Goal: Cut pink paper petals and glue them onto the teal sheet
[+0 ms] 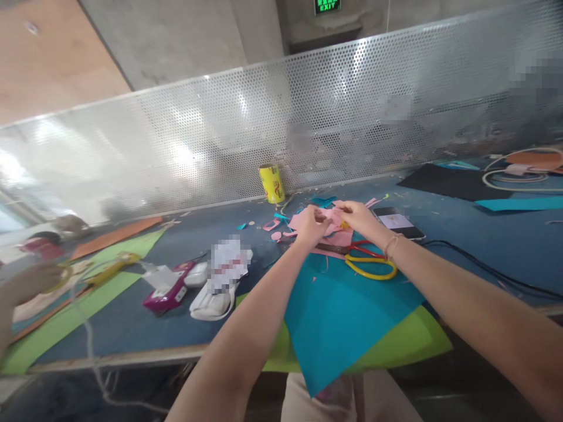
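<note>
Right grip (357, 215) pinching pink paper (341, 238); left grip (311, 225) curled over it, hold unclear | paper amid scraps (276, 235) at the tabletop (457, 220), just beyond a blue sheet (347, 316) | yellow-handled scissors (373, 276) near | phone (398, 223) to the right | yellow roll (271, 184) farther back, by a perforated screen (220, 135)

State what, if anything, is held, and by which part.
Left hand and right hand are at the pink paper; any grip, and its place, cannot be told.

Concrete wall (189, 35), perforated divider (264, 117), green exit sign (328, 6)
</note>
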A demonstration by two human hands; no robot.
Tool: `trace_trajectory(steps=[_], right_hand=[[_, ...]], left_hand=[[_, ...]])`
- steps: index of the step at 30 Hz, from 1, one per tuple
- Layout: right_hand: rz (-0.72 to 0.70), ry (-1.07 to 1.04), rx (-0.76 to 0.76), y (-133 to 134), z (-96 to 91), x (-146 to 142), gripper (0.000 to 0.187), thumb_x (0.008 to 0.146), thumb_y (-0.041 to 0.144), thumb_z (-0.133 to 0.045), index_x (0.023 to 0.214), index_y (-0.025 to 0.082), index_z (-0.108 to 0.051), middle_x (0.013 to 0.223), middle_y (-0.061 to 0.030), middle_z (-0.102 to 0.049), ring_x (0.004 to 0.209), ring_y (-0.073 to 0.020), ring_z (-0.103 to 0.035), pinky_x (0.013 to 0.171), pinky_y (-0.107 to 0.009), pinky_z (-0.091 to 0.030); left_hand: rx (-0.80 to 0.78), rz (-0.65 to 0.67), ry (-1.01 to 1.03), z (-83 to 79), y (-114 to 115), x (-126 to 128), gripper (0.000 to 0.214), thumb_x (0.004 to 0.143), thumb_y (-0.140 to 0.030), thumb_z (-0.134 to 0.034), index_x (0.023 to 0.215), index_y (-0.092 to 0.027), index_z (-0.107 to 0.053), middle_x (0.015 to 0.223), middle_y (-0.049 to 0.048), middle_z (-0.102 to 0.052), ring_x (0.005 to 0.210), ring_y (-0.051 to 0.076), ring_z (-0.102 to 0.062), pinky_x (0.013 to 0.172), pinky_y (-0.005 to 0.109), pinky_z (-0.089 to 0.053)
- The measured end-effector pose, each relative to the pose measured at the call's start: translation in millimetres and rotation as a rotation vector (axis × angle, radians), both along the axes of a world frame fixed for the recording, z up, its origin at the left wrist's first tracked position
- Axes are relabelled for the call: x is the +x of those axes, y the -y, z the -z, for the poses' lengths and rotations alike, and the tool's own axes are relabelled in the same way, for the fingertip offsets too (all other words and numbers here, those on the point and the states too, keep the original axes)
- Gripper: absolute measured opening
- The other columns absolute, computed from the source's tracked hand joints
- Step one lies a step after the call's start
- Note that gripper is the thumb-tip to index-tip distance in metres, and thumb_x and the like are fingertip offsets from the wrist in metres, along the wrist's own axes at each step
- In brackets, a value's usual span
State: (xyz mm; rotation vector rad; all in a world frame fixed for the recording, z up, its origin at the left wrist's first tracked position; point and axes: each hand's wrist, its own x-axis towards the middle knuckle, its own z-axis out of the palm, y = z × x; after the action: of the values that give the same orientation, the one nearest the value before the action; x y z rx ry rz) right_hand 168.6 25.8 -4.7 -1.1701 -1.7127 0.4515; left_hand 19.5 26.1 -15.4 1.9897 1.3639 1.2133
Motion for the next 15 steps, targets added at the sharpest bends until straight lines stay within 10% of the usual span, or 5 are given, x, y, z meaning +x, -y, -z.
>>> trace_trajectory(steps=[6,15], right_hand=[[0.099,-0.045,0.006,-1.3,-0.8,10.2,0.019,0.074,0.027,-0.054,0.08,0.013,-0.064,0.082,-0.0082,-0.068,0.076,-0.0182,-0.061,0.069,-0.03,-0.046],[0.106,-0.005,0.033,-1.0,0.9,16.9,0.021,0.075,0.029,-0.053,0.083,0.013,-0.064,0.083,-0.0079,-0.068,0.076,-0.0184,-0.061,0.07,-0.031,-0.046]], left_hand=[[-0.236,-0.285,-0.496,-2.3,8.4,0.1,0.05,0.069,-0.054,-0.049,0.098,-0.012,-0.052,0.121,0.0222,-0.049,0.12,0.035,-0.038,0.095,0.045,-0.028],[-0.175,-0.244,-0.237,14.5,-10.8,-5.2,0.041,0.042,-0.042,-0.074,0.067,-0.016,-0.056,0.096,0.0186,-0.061,0.111,0.039,-0.045,0.092,0.047,-0.029]])
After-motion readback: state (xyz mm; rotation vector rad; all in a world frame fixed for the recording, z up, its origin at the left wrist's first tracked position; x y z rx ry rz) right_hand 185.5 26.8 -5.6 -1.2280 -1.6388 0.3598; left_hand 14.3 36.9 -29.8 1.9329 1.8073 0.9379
